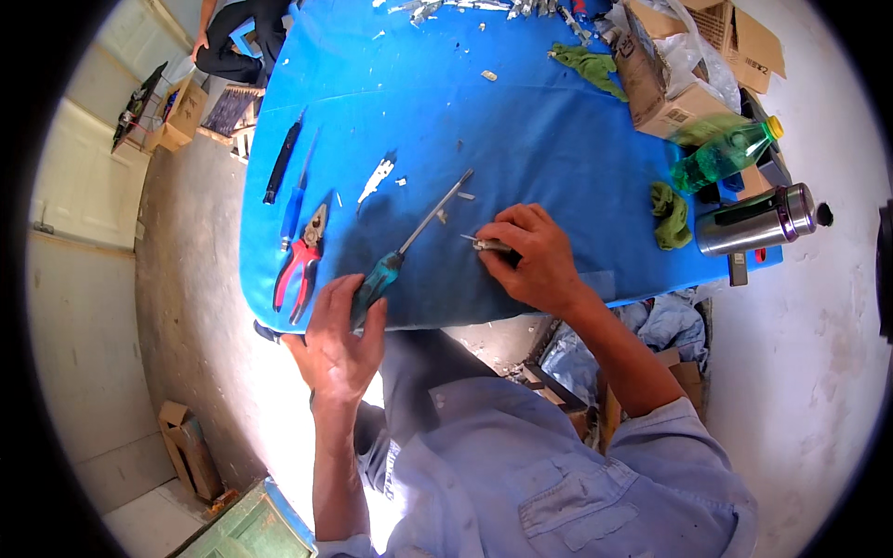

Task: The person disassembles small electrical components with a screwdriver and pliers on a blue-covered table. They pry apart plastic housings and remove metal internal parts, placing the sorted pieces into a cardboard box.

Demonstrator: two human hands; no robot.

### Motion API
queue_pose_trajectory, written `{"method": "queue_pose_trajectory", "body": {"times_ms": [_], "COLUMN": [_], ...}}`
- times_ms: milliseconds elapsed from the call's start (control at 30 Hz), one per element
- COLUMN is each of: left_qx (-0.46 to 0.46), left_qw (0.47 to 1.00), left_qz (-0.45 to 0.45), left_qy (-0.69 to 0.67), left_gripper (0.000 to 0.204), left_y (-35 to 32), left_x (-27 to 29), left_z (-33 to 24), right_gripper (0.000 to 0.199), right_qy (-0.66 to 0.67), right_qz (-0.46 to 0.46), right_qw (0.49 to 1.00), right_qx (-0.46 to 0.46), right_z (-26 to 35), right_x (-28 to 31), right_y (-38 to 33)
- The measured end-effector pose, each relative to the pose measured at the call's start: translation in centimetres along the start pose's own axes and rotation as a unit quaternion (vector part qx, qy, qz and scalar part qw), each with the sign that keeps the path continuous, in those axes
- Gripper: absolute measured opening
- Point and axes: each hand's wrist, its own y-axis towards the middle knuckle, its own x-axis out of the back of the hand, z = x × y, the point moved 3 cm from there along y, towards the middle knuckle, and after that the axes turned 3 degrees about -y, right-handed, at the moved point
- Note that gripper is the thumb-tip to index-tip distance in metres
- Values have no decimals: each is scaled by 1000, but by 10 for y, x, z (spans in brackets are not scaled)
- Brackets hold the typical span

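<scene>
From the head view, your left hand (342, 339) is wrapped around the teal handle of a screwdriver (409, 246), whose long shaft lies low across the blue worktop (539, 139) with its tip pointing up and away from you. Your right hand (532, 256) pinches a small metal part (486, 245) against the worktop, just right of the shaft. Keep that pinch firm and flat so the piece cannot skid on the cloth, and judge the tip's line before you press. Red-handled pliers (299, 265) and a blue-handled tool (296, 206) lie to your left, near the worktop edge. A green bottle (726, 153), a steel flask (755, 219) and a green rag (670, 214) sit to your right, well apart from your hands.
</scene>
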Motion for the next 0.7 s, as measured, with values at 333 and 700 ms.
{"method": "queue_pose_trajectory", "body": {"times_ms": [333,700], "left_qx": [155,62], "left_qw": [935,970], "left_qz": [-42,-34], "left_qy": [-317,-233], "left_gripper": [32,29], "left_y": [-15,-7], "left_x": [60,83], "left_z": [-12,-39], "right_gripper": [21,19], "right_qy": [22,38], "right_qz": [13,15], "right_qw": [1000,999], "right_qx": [-7,-15], "right_z": [-1,-4], "right_x": [1,0], "right_y": [3,3]}}
